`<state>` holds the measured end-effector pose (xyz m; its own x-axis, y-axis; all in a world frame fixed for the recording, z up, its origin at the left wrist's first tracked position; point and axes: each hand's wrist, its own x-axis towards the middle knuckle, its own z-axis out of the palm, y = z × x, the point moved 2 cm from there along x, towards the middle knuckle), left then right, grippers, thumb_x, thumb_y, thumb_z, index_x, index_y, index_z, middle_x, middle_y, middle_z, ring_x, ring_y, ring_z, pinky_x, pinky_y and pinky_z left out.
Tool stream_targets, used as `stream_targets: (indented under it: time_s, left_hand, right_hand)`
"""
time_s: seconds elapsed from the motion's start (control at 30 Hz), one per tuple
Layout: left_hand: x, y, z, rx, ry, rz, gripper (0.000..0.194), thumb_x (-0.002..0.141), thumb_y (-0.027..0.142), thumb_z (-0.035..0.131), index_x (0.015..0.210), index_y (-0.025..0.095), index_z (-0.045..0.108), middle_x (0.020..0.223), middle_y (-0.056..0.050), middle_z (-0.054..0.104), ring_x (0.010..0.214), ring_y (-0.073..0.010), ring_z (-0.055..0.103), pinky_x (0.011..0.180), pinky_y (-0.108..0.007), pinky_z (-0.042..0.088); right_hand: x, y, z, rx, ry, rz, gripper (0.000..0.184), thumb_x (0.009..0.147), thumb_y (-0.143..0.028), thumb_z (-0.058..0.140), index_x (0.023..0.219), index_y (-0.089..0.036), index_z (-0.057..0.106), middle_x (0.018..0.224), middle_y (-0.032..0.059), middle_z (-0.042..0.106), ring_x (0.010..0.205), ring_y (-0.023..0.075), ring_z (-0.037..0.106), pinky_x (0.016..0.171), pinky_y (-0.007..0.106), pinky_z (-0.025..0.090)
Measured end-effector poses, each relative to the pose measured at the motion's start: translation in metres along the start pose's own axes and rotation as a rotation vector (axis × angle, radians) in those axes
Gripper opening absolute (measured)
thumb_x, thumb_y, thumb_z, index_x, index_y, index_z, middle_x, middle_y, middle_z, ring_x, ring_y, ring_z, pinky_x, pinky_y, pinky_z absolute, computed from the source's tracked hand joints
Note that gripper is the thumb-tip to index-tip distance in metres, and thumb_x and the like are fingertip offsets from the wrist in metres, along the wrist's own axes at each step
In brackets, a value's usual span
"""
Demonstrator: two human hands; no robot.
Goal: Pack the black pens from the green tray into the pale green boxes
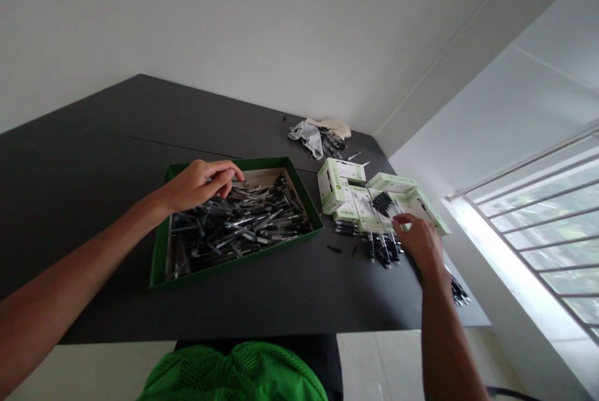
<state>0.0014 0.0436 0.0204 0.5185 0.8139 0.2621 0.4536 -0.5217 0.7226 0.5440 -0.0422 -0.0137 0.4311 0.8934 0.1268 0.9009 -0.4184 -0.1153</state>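
The left hand (203,186), left of the centre of the frame, is above the green-rimmed tray (306,204) of loose pens (253,220); its fingers are released and loosely bent, over the tray's far part; the right hand (422,242), right of centre, reaches in from the lower right, its thumb and index fingertips at the clear ends of a fanned row of black-tipped pens (384,203); whether they pinch these or only touch them, I cannot tell; the row lies on the green-and-white pen cartons (333,186), which stand and lie together right of the tray; more black-and-clear pens (384,251) lie along the cartons' near side, left of the right hand, and another bunch (458,292) lies beyond the right wrist, at the lower right; further up, a pale grey cloth (309,136) and a cream cloth (337,127) lie beside a small heap of pens (331,142) on the dark table (262,307)
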Motion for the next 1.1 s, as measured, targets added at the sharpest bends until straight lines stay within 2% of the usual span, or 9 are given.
stream_targets:
  time_s: [0.17, 0.3, 0.37, 0.53, 0.67, 0.83, 0.9, 1.0, 1.1]
  left_hand:
    - [-0.001, -0.004, 0.002, -0.024, -0.024, 0.000, 0.044, 0.110, 0.049, 0.042, 0.110, 0.016, 0.071, 0.066, 0.000, 0.067, 0.053, -0.0120, 0.056, 0.053, -0.024, 0.041]
    - [0.000, -0.004, 0.004, -0.071, 0.009, 0.025, 0.042, 0.110, 0.051, 0.043, 0.120, 0.017, 0.066, 0.080, -0.004, 0.069, 0.064, -0.0139, 0.060, 0.061, -0.024, 0.048]
    - [0.000, -0.003, 0.005, -0.104, 0.024, 0.057, 0.044, 0.110, 0.053, 0.043, 0.127, 0.017, 0.062, 0.093, -0.007, 0.070, 0.071, -0.0146, 0.062, 0.064, -0.025, 0.050]
    - [-0.001, -0.002, 0.004, -0.080, 0.051, 0.141, 0.057, 0.110, 0.061, 0.040, 0.143, 0.018, 0.056, 0.085, -0.002, 0.061, 0.063, -0.0133, 0.052, 0.057, -0.025, 0.041]
    - [-0.003, -0.001, 0.003, 0.002, 0.095, 0.242, 0.053, 0.111, 0.062, 0.039, 0.131, 0.017, 0.061, 0.071, 0.004, 0.049, 0.056, -0.0119, 0.046, 0.054, -0.024, 0.035]
    - [-0.004, 0.001, -0.011, 0.056, 0.229, 0.244, 0.041, 0.112, 0.053, 0.041, 0.104, 0.017, 0.060, 0.069, 0.005, 0.049, 0.055, -0.0105, 0.045, 0.054, -0.023, 0.035]
    - [-0.004, -0.004, -0.020, 0.043, 0.329, 0.183, 0.038, 0.111, 0.050, 0.043, 0.105, 0.017, 0.061, 0.071, 0.004, 0.049, 0.058, -0.0110, 0.045, 0.056, -0.024, 0.035]
    - [-0.003, -0.018, -0.029, -0.078, 0.451, 0.057, 0.035, 0.110, 0.047, 0.044, 0.112, 0.017, 0.062, 0.067, 0.006, 0.040, 0.054, -0.0112, 0.038, 0.052, -0.024, 0.031]
    - [0.000, -0.029, -0.029, -0.102, 0.451, -0.028, 0.034, 0.109, 0.045, 0.044, 0.110, 0.017, 0.063, 0.064, 0.007, 0.037, 0.052, -0.0111, 0.034, 0.050, -0.024, 0.027]
  right_hand:
    - [-0.011, -0.039, -0.045, 0.267, 0.218, -0.074, 0.036, 0.088, -0.049, 0.065, 0.106, -0.023, 0.082, 0.095, 0.0078, 0.080, 0.078, 0.0240, 0.065, 0.078, 0.038, 0.049]
    - [-0.026, -0.115, -0.090, 0.635, 0.317, -0.297, 0.036, 0.087, -0.053, 0.073, 0.102, -0.021, 0.084, 0.084, 0.0049, 0.076, 0.062, 0.0144, 0.055, 0.062, 0.029, 0.049]
    - [-0.034, -0.162, -0.107, 0.762, 0.314, -0.461, 0.030, 0.090, -0.047, 0.073, 0.103, -0.022, 0.083, 0.089, 0.0037, 0.078, 0.070, 0.0141, 0.062, 0.069, 0.029, 0.053]
    - [-0.055, -0.279, -0.112, 0.823, 0.041, -0.922, 0.020, 0.096, -0.034, 0.071, 0.106, -0.021, 0.083, 0.091, 0.0020, 0.078, 0.073, 0.0119, 0.062, 0.069, 0.026, 0.050]
    - [-0.066, -0.347, -0.090, 0.905, -0.158, -1.137, 0.018, 0.098, -0.030, 0.070, 0.105, -0.019, 0.082, 0.091, 0.0008, 0.078, 0.071, 0.0092, 0.061, 0.069, 0.024, 0.048]
    - [-0.063, -0.376, -0.069, 1.153, -0.279, -1.091, 0.031, 0.101, -0.024, 0.059, 0.127, -0.018, 0.074, 0.089, 0.0001, 0.075, 0.070, 0.0089, 0.061, 0.068, 0.022, 0.047]
    - [-0.064, -0.377, -0.068, 1.171, -0.299, -1.081, 0.029, 0.099, -0.018, 0.054, 0.118, -0.017, 0.077, 0.089, 0.0003, 0.075, 0.070, 0.0087, 0.061, 0.068, 0.022, 0.046]
    - [-0.077, -0.380, -0.065, 0.992, -0.472, -1.248, 0.031, 0.091, -0.005, 0.051, 0.090, -0.016, 0.080, 0.084, -0.0009, 0.076, 0.072, 0.0086, 0.063, 0.070, 0.021, 0.045]
    - [-0.096, -0.387, -0.052, 0.666, -0.719, -1.437, 0.038, 0.089, -0.002, 0.051, 0.100, -0.018, 0.084, 0.095, -0.0001, 0.082, 0.075, 0.0103, 0.067, 0.075, 0.022, 0.047]
